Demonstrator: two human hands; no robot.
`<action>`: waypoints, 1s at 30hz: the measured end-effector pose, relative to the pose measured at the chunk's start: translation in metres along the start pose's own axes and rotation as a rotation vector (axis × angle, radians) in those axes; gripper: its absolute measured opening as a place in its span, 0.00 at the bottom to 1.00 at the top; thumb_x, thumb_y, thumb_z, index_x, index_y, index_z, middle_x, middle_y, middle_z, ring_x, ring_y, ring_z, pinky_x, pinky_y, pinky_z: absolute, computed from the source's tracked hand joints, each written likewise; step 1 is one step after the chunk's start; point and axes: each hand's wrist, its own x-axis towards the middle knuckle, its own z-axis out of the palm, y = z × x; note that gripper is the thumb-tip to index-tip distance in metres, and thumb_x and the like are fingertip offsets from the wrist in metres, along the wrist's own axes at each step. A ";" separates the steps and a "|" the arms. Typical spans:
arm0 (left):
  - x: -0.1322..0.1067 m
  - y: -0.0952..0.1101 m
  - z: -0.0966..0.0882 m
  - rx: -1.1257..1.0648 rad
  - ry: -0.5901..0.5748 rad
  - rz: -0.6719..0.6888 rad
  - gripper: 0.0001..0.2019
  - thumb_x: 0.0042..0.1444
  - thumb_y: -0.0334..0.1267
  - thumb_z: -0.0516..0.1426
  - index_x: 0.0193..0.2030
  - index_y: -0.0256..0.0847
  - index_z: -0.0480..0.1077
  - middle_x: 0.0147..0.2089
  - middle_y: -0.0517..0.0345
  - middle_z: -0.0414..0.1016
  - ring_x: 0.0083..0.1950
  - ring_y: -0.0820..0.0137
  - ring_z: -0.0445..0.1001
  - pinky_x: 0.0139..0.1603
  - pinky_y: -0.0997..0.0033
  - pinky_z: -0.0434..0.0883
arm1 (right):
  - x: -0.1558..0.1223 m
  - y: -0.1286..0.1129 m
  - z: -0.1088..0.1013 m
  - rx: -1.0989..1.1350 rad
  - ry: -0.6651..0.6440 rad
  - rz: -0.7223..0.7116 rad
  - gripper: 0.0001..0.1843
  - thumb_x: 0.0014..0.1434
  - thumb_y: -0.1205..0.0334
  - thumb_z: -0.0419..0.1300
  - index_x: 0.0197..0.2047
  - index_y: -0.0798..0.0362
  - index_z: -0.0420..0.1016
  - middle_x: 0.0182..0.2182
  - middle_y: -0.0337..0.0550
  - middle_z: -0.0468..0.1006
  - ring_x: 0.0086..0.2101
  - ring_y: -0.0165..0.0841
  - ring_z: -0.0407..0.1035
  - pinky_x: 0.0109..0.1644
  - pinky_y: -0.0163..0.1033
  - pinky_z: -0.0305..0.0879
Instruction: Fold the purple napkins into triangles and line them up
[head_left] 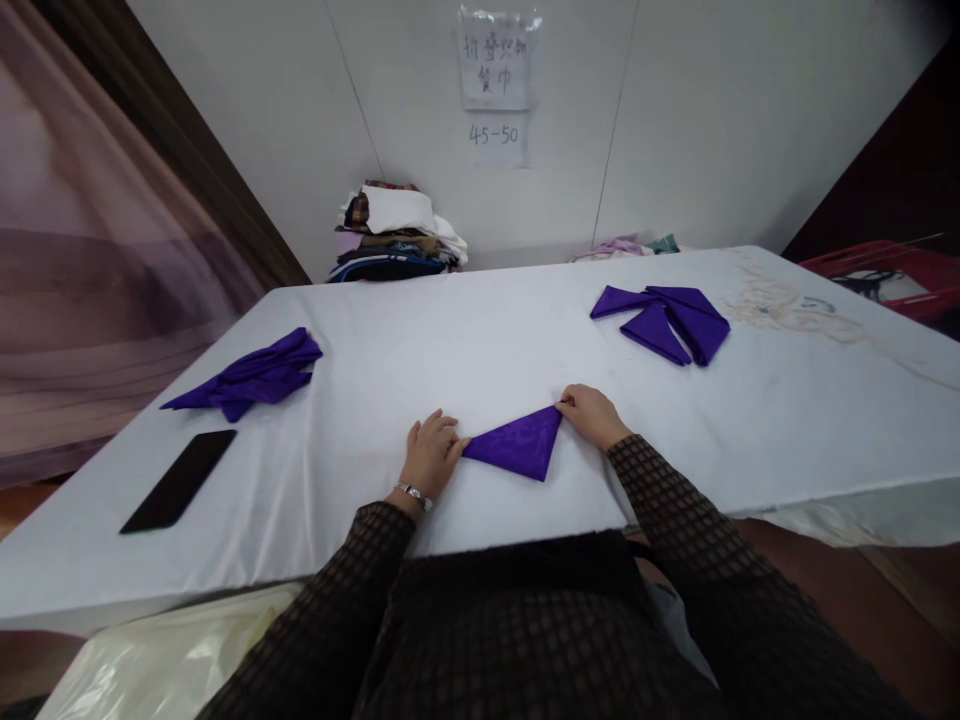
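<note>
Purple, smooth triangular cloth (pixel 517 447), folded flat on the table covered with white fabric (pixel 450 345).

At far left lies a crumpled purple cloth (pixel 259 378); next comes the left hand (pixel 429 455), its fingers loosely apart, its thumb touching the narrow left tip of the triangular cloth; whether this tip is pinched or only pressed, I cannot tell. In my judgement, this tip should be kept steady and low, so that the layers do not slide. The right hand (pixel 594 415) has thumb and fingertips together, clamped on the upper right corner; it would be better to pull only gently, so the edges stay straight and without wrinkle. Farther right lie folded purple cloth pieces (pixel 667 320).
</note>
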 end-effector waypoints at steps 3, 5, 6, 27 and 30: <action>0.000 -0.002 0.002 -0.023 -0.006 -0.056 0.08 0.54 0.41 0.54 0.26 0.43 0.67 0.52 0.54 0.72 0.62 0.57 0.61 0.62 0.43 0.53 | -0.001 0.000 0.000 0.002 -0.004 0.000 0.06 0.57 0.60 0.57 0.32 0.51 0.72 0.33 0.42 0.75 0.35 0.33 0.67 0.35 0.36 0.55; 0.000 0.002 0.001 -0.028 0.012 -0.078 0.05 0.54 0.39 0.55 0.30 0.43 0.69 0.54 0.52 0.70 0.62 0.57 0.61 0.62 0.46 0.55 | -0.001 0.000 -0.001 0.004 -0.001 -0.001 0.06 0.56 0.60 0.57 0.32 0.51 0.72 0.33 0.42 0.75 0.35 0.33 0.67 0.34 0.36 0.55; 0.001 0.008 0.000 -0.028 0.025 -0.066 0.04 0.54 0.38 0.54 0.34 0.43 0.70 0.56 0.51 0.69 0.62 0.58 0.60 0.62 0.47 0.55 | -0.001 0.000 0.000 0.005 0.000 -0.003 0.06 0.56 0.60 0.57 0.32 0.51 0.72 0.33 0.42 0.75 0.35 0.33 0.67 0.34 0.36 0.55; 0.009 0.069 0.029 0.191 -0.328 0.476 0.32 0.60 0.59 0.41 0.66 0.44 0.51 0.69 0.50 0.47 0.69 0.58 0.45 0.65 0.46 0.45 | -0.001 -0.005 -0.005 0.026 0.002 0.062 0.07 0.58 0.61 0.55 0.34 0.52 0.73 0.33 0.41 0.77 0.35 0.32 0.67 0.36 0.35 0.55; 0.009 0.069 0.030 0.188 -0.324 0.476 0.32 0.60 0.59 0.42 0.66 0.45 0.51 0.70 0.50 0.47 0.69 0.57 0.45 0.65 0.45 0.45 | -0.001 -0.005 -0.006 0.013 0.005 0.066 0.07 0.58 0.61 0.55 0.34 0.51 0.73 0.33 0.41 0.77 0.35 0.33 0.68 0.36 0.35 0.55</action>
